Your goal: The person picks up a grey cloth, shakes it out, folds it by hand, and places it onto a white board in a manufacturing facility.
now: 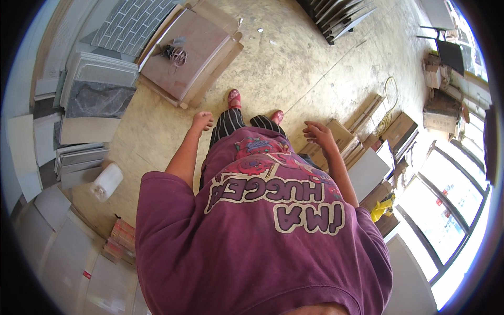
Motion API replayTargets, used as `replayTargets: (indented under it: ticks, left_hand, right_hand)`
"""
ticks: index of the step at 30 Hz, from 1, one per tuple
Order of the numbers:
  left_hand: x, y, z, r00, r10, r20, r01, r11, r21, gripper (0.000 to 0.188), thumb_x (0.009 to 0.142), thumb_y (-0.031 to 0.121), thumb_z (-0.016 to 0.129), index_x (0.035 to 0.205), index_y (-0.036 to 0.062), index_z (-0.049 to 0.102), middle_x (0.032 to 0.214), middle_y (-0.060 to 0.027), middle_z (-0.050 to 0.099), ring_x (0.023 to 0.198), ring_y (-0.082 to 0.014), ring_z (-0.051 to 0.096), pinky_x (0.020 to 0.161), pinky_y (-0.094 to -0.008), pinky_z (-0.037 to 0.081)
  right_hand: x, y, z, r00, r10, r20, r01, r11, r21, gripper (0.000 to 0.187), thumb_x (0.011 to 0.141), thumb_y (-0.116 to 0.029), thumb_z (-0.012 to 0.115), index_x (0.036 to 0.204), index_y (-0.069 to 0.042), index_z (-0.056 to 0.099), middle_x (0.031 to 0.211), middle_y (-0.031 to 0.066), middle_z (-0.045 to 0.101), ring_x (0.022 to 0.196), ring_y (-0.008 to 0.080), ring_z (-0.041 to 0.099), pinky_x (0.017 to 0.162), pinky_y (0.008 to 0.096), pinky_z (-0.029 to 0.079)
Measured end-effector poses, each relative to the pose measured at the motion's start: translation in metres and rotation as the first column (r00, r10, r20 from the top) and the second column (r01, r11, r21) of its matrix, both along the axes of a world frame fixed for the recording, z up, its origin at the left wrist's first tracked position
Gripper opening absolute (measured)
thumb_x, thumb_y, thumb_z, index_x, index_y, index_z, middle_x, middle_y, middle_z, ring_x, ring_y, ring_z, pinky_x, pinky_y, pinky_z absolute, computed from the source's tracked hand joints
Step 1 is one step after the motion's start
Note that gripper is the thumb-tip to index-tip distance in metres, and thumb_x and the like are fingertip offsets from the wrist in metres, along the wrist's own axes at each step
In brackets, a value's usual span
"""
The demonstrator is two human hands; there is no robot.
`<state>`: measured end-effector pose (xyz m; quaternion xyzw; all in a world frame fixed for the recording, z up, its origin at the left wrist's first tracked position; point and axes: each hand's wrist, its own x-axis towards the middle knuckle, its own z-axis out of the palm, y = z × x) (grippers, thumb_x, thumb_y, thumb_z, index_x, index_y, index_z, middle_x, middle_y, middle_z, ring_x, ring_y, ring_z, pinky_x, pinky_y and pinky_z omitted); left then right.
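My left hand (202,121) hangs beside my striped trousers (228,124), its fingers curled in and nothing visible in them. On the other side my right hand (319,133) is held out from my body, fingers loosely apart and holding nothing. Nearest to the right hand are cardboard boxes (341,137) on the floor. Ahead of my left hand lies a wide, flat brown panel (186,50) in opened cardboard, with a small dark tangled object (177,54) on top. Neither hand touches anything.
Tile and board samples (100,97) lean along the left side, near a white wrapped roll (106,181). Reddish packs (119,239) sit behind it. A dark display rack (336,21) stands ahead. More cartons (441,113), a coiled yellow hose (386,123) and windows (446,202) are on the right.
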<state>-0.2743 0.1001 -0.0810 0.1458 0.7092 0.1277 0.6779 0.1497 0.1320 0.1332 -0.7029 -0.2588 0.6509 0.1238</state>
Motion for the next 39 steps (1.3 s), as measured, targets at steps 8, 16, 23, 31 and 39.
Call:
replayTargets:
  ticks: [8,16,23,31,39]
  left_hand:
    - [-0.006,0.027,0.012,0.988,-0.141,-0.058,0.142,0.99,0.009,0.028,0.086,0.028,0.056,0.108,0.0099,0.055,0.088,-0.0062,0.064,0.063,-0.0148,0.06,0.053,-0.0275,0.048]
    - [0.024,0.059,0.024,0.964,-0.255,-0.08,0.263,0.96,0.098,0.035,0.086,0.03,0.056,0.113,0.0077,0.052,0.09,-0.0068,0.064,0.068,-0.0156,0.061,0.055,-0.0283,0.049]
    - [0.097,0.044,0.028,0.91,-0.404,-0.092,0.412,0.906,0.098,0.036,0.084,0.031,0.059,0.112,0.0087,0.054,0.093,-0.0046,0.061,0.072,-0.0158,0.058,0.058,-0.0289,0.048]
    - [0.176,0.027,0.021,0.815,-0.534,-0.226,0.565,0.819,0.101,0.033,0.084,0.027,0.059,0.11,0.0077,0.057,0.1,-0.0059,0.058,0.077,-0.0182,0.056,0.054,-0.0314,0.049]
    - [0.258,0.036,0.032,0.721,-0.676,-0.15,0.691,0.718,0.084,0.044,0.083,0.031,0.06,0.119,0.0067,0.051,0.113,-0.0104,0.053,0.094,-0.0267,0.055,0.066,-0.0396,0.051]
  right_hand:
    - [0.01,-0.038,0.003,0.987,-0.158,0.017,0.158,0.987,-0.003,0.035,0.089,-0.028,0.051,0.115,-0.005,0.056,0.093,0.0058,0.063,0.08,0.0131,0.059,0.069,0.0258,0.048]
    - [0.056,-0.106,-0.027,0.944,-0.328,0.042,0.33,0.944,-0.034,0.036,0.089,-0.028,0.052,0.115,-0.004,0.055,0.091,0.0059,0.063,0.08,0.0126,0.06,0.069,0.0257,0.049]
    - [0.119,-0.232,-0.082,0.791,-0.597,0.132,0.608,0.792,-0.059,0.032,0.086,-0.023,0.053,0.112,-0.004,0.056,0.087,0.0057,0.064,0.071,0.0129,0.061,0.061,0.0279,0.05]
    - [0.146,-0.381,-0.112,0.59,-0.768,0.25,0.808,0.564,-0.173,0.026,0.082,-0.019,0.051,0.104,-0.007,0.059,0.083,0.0086,0.064,0.066,0.0153,0.061,0.056,0.0307,0.05]
    - [0.148,-0.435,-0.142,0.415,-0.902,0.12,0.909,0.406,-0.098,0.032,0.083,-0.02,0.051,0.111,-0.005,0.055,0.085,0.0094,0.064,0.062,0.015,0.059,0.053,0.03,0.048]
